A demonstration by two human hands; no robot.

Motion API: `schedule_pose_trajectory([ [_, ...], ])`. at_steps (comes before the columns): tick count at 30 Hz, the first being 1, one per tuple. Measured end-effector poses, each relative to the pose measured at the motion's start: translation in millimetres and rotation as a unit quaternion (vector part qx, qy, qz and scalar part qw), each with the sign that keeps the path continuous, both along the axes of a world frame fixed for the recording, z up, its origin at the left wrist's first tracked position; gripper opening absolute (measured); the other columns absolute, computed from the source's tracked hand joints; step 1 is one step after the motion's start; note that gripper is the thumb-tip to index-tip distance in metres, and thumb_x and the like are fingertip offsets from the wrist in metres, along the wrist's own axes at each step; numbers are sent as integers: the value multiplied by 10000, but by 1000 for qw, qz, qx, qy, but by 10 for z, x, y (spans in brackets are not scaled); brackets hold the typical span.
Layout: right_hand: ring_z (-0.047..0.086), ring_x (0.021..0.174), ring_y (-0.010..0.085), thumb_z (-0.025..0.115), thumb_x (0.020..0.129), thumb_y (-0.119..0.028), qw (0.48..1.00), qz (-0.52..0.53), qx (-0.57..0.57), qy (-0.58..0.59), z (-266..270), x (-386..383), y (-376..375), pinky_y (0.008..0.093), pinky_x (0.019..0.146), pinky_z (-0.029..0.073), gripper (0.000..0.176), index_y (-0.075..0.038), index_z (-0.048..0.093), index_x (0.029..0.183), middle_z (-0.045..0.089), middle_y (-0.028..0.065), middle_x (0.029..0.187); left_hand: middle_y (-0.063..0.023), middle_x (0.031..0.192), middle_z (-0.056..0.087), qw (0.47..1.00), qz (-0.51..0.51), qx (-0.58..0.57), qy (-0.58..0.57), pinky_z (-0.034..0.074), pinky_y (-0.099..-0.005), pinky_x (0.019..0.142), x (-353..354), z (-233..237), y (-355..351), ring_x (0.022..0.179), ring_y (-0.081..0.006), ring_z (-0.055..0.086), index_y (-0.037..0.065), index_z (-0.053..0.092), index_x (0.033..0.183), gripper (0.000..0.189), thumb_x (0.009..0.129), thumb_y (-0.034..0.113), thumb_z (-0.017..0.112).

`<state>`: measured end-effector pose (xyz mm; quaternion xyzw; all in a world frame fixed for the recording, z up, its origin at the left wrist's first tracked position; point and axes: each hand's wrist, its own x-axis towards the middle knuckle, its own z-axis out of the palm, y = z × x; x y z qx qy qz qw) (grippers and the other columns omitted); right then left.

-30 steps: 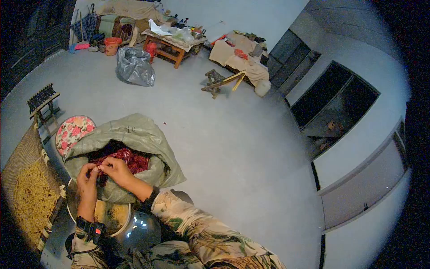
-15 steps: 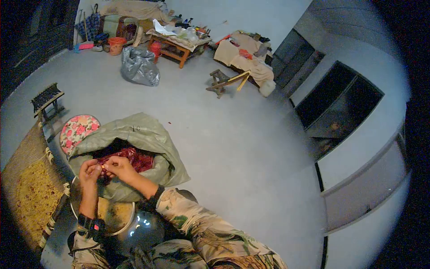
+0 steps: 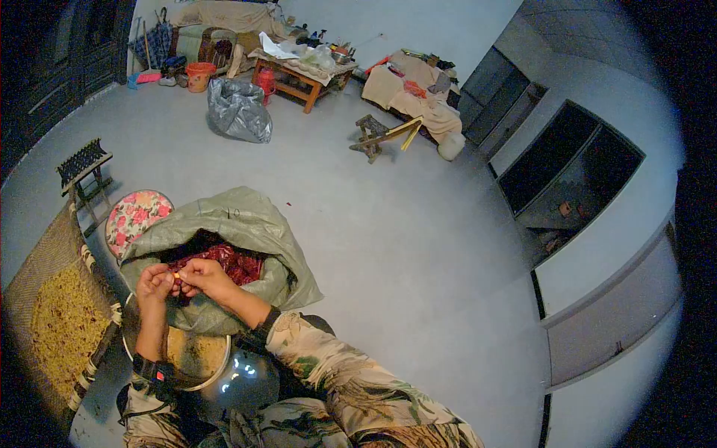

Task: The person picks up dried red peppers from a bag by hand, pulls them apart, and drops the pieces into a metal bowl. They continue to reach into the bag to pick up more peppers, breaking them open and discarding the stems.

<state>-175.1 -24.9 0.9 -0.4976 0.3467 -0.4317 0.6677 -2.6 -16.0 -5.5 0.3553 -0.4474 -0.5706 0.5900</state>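
Note:
My left hand (image 3: 154, 284) and my right hand (image 3: 207, 279) meet over the mouth of a greenish woven sack (image 3: 276, 224). Between their pinched fingertips is a small dried chili (image 3: 178, 276), with a bright orange spot showing; the fingers cover much of it. Dark red, shiny dried chilies (image 3: 237, 261) fill the sack's opening. Below my forearms a round metal basin (image 3: 225, 362) holds a layer of yellow seeds (image 3: 196, 351), partly hidden by the sack and my left arm.
At left lies a large woven tray (image 3: 41, 269) spread with yellow seeds and reddish bits. Behind it are a flowered round seat (image 3: 138, 220) and a small folding stool (image 3: 86, 168). A grey plastic bag (image 3: 239, 112), a low wooden table (image 3: 299, 82) and another stool (image 3: 370, 138) stand farther off.
The whole view has shifted slightly, moving the room a little to the right. Both hands stay pinched together over the sack, with the orange spot a bit more visible.

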Motion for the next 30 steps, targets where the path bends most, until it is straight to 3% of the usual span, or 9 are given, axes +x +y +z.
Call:
schedule_pose_trajectory([
  [8,609,703,92,607,919,-263,998,-26,-30,44,-23,10,-22,247,624,532,199,-65,605,937,637,9,805,-20,831,598,994,60,-41,-80,447,-208,616,-42,-27,7,693,-86,549,7,526,1110,272,868,72,633],
  [23,603,691,86,610,915,-293,998,-25,-48,17,22,24,24,240,613,526,227,-65,609,916,657,16,812,-22,835,595,997,38,-24,-57,451,-213,621,-28,51,40,689,-85,549,-7,509,1140,315,871,95,640],
  [30,605,731,88,593,927,-264,1000,-4,-15,-5,150,-5,77,244,668,520,199,-65,600,926,644,15,826,-31,839,605,999,11,1,-36,460,-225,612,-6,74,36,695,-95,564,-6,500,1144,313,876,91,628],
])
